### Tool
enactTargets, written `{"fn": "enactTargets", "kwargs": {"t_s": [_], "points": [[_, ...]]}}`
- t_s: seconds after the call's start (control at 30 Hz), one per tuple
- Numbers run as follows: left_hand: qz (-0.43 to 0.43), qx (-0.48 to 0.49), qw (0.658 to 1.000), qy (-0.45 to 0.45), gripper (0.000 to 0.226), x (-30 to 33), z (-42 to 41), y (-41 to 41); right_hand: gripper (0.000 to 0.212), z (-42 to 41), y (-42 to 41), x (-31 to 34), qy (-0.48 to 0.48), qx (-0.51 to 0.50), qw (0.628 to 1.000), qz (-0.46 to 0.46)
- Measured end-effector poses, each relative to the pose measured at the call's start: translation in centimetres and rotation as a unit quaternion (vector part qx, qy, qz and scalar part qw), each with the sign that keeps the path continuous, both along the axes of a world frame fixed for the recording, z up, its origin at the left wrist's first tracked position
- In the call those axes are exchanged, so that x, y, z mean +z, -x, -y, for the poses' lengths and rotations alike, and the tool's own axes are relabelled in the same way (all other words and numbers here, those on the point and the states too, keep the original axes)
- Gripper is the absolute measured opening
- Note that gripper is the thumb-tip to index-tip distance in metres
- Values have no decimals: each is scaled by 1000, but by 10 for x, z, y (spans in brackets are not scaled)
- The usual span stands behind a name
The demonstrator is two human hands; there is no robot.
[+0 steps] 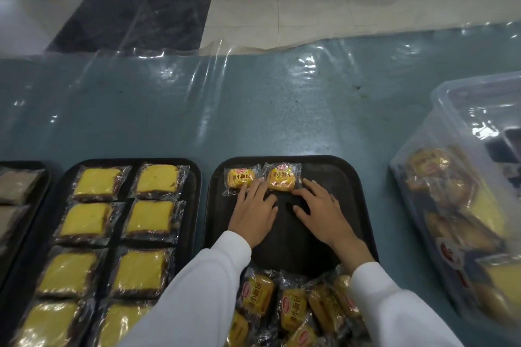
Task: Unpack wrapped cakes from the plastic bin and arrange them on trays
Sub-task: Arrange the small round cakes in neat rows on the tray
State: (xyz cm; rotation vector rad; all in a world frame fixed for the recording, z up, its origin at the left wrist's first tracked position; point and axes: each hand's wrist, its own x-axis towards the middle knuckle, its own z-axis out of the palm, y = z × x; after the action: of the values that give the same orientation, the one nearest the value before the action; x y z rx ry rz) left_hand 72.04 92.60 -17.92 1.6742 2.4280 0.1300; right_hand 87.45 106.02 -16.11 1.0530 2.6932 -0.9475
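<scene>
Two small wrapped cakes lie side by side at the far edge of a black tray: one on the left, one on the right. My left hand rests flat on the tray, fingertips touching the left cake's near edge. My right hand lies flat too, fingertips at the right cake's near corner. Neither hand grips anything. A heap of the same small cakes sits at the tray's near end, between my sleeves. The clear plastic bin stands at the right with more wrapped cakes inside.
A second black tray to the left holds several square yellow wrapped cakes in two columns. A third tray shows at the far left edge. The green table is covered with clear plastic sheeting; floor lies beyond.
</scene>
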Motion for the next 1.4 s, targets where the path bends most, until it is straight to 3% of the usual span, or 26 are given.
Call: {"fn": "enactTargets", "kwargs": {"t_s": [0.6,0.9,1.07,1.4], "points": [[167,-19,986,1,32,40,88,-109,25,74,-158,24,-6,-72,997,-27],[168,19,985,-43,29,43,107,-147,5,111,-212,8,-25,-91,995,-27],[177,18,982,-56,29,43,112,-152,20,117,-220,1,-41,-75,996,10],[172,21,984,-48,27,35,110,-144,15,112,-201,3,-1,-106,994,26]]}}
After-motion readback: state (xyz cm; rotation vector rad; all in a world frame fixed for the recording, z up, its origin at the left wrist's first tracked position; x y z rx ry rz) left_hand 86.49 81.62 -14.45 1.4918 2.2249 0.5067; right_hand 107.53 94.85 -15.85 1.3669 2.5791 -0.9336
